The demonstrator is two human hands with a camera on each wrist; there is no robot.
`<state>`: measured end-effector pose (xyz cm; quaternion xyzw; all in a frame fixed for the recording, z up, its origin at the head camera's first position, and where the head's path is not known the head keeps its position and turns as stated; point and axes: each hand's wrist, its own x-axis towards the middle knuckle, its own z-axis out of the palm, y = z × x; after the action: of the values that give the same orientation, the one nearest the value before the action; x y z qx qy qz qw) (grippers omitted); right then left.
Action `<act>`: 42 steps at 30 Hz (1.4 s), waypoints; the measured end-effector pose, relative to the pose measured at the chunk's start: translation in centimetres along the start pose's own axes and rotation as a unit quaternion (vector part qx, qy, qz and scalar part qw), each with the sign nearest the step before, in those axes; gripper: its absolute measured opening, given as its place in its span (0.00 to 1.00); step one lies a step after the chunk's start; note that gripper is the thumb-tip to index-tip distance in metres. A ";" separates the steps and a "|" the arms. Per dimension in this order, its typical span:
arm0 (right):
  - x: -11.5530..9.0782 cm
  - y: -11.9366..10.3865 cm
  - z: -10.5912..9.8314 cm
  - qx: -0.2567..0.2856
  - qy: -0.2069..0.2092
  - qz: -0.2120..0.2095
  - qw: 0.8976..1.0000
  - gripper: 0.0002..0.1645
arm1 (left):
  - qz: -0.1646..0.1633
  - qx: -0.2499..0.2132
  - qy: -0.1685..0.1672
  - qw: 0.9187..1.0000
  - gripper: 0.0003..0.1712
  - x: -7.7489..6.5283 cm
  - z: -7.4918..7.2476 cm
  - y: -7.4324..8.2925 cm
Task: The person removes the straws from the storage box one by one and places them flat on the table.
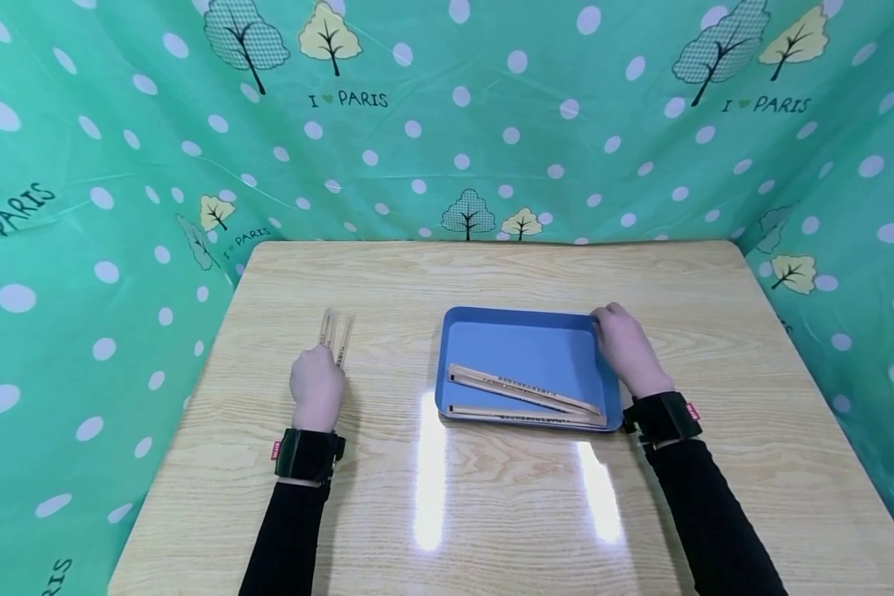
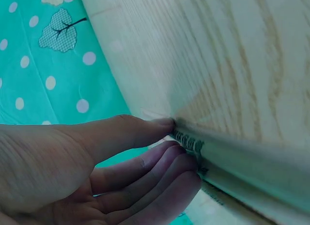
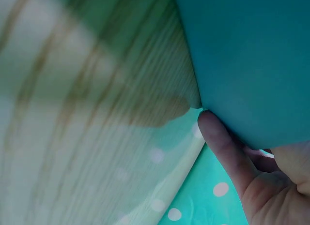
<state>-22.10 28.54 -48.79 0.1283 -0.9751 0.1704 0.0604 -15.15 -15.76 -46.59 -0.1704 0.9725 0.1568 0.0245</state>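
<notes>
My left hand (image 1: 317,386) is over the left side of the table, its thumb and fingers pinching wrapped chopsticks (image 1: 345,338) with dark printing. Their clear wrapper ends stick out beyond the knuckles. Seen from the left wrist, the wrapped chopsticks (image 2: 242,179) run from the fingertips toward the lower right. A shallow blue tray (image 1: 517,335) lies right of the middle. My right hand (image 1: 630,352) grips its right rim near the far corner, with the thumb along the outer wall of the tray (image 3: 252,65). More wrapped chopsticks (image 1: 525,389) lie along the tray's near side, some slanted, others along the near wall.
The wooden table (image 1: 387,281) has its far edge against a green dotted curtain (image 1: 484,149), which also hangs at both sides. Two bright light reflections fall on the tabletop in front of the tray.
</notes>
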 end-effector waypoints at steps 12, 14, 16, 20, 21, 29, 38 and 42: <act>0.0 -0.1 0.0 0.003 -0.010 0.004 1.000 0.12 | 0.194 -0.033 0.045 0.979 0.08 -2.3 -1.7 9.0; -0.2 -0.1 0.1 0.004 -0.013 0.008 1.000 0.13 | 0.237 -0.016 0.040 0.970 0.06 -2.5 -1.3 10.9; -0.4 -0.1 0.2 0.002 -0.011 0.009 1.000 0.12 | 0.279 -0.004 0.035 0.960 0.05 -2.8 -1.2 12.4; -0.5 -0.1 0.1 0.002 -0.001 0.002 1.000 0.12 | 0.339 0.021 0.034 0.940 0.05 -3.6 -1.2 14.7; -0.5 -0.1 0.0 0.001 0.002 0.001 1.000 0.12 | 0.350 0.025 0.032 0.936 0.05 -3.7 -1.3 15.2; -0.7 -0.4 0.0 0.001 -0.003 0.008 1.000 0.12 | 0.423 0.029 -0.029 0.905 0.04 -4.4 -0.7 17.7; -0.3 0.1 0.2 0.005 -0.008 0.015 1.000 0.13 | 0.504 0.047 -0.117 0.854 0.09 -4.0 2.4 19.6; -0.1 0.2 -0.1 0.003 -0.007 0.010 1.000 0.12 | 0.528 0.061 -0.132 0.837 0.09 -3.5 3.4 19.9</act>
<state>-22.07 28.73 -48.79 0.1199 -0.9763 0.1728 0.0513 -18.64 4.25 -43.60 0.3926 0.9102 0.1076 0.0763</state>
